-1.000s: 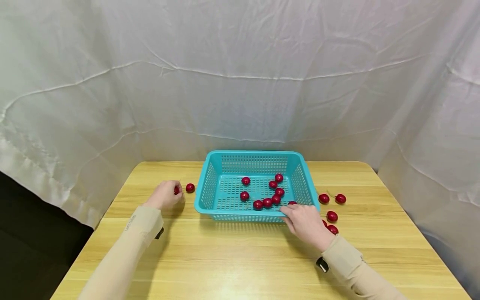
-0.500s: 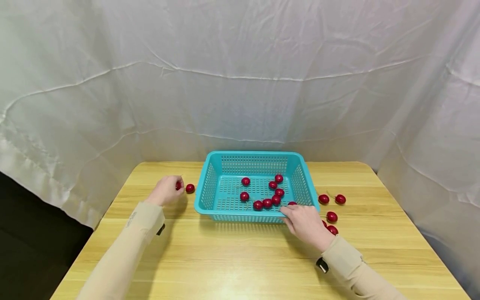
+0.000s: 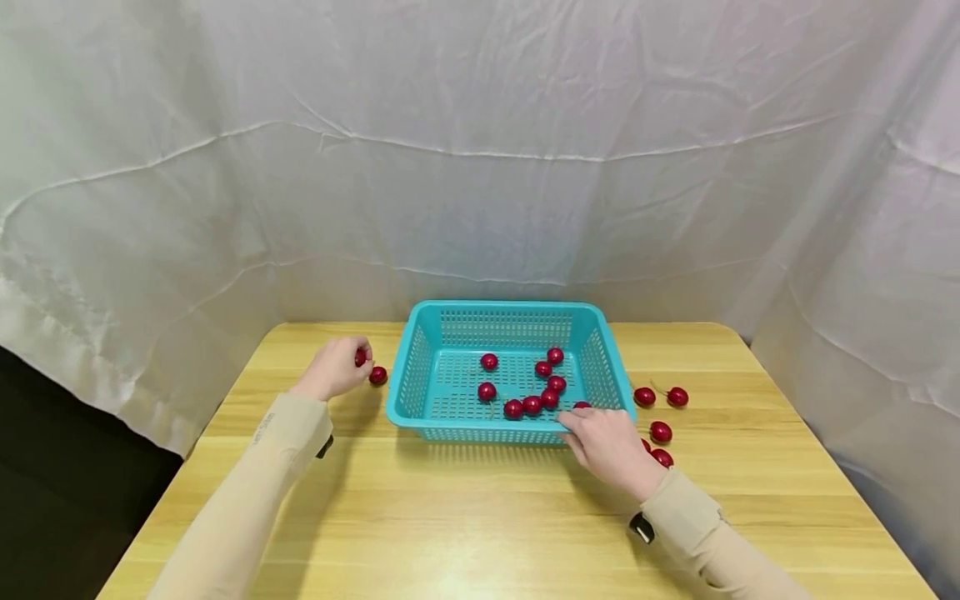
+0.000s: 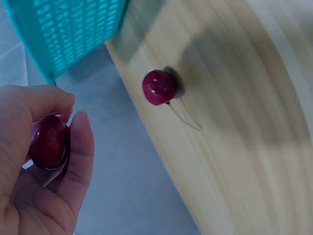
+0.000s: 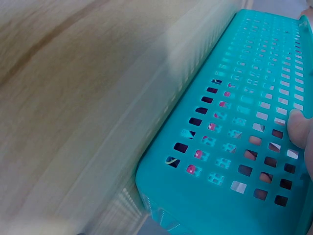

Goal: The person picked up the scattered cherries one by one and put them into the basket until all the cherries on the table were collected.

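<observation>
My left hand (image 3: 337,368) is raised above the table at the left of the basket. Between its thumb and fingers it pinches a dark red cherry (image 4: 50,143). Another cherry (image 3: 378,376) lies on the wood just below that hand; the left wrist view shows its thin green stem. At the front right rim of the turquoise basket (image 3: 480,429), my right hand (image 3: 611,448) grips with the thumb outside and fingers over the edge. In the right wrist view the thumb (image 5: 298,128) presses the slotted wall. Several cherries (image 3: 532,405) lie on the basket floor.
Several more cherries (image 3: 661,432) lie to the right of the basket, some partly hidden behind the right hand. The wooden table (image 3: 450,517) ends at a pale grey curtain (image 3: 480,208) along the back and sides. A black area (image 3: 67,467) borders the left.
My left hand has risen and shifted slightly right with the cherry, away from the tabletop. The right hand stays on the basket rim, and the basket holds its place.
</observation>
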### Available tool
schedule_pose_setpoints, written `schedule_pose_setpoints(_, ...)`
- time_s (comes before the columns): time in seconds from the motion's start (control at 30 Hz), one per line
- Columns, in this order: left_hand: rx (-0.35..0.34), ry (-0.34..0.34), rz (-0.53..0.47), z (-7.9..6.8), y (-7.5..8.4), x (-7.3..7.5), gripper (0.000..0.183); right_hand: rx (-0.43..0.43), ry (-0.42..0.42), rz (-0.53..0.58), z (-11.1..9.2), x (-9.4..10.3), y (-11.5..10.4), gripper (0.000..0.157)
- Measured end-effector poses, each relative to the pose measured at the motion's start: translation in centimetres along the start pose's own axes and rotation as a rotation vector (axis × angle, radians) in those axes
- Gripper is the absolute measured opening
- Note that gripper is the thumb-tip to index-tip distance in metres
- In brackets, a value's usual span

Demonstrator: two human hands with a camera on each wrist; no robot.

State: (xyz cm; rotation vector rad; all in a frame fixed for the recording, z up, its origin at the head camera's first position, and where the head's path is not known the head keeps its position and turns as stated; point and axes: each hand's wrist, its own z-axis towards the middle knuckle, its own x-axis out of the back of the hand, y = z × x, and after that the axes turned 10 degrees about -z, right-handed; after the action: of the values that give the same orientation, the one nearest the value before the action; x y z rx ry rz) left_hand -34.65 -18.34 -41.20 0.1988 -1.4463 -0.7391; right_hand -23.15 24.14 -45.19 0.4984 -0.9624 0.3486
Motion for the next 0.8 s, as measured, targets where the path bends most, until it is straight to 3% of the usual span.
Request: schedule_pose_setpoints(0.8, -0.046, 0.009, 0.010, 1.8, 2.8, 0.7, 0.007, 0.009, 0.009, -0.007, 0.1, -0.1, 0.1, 0.022)
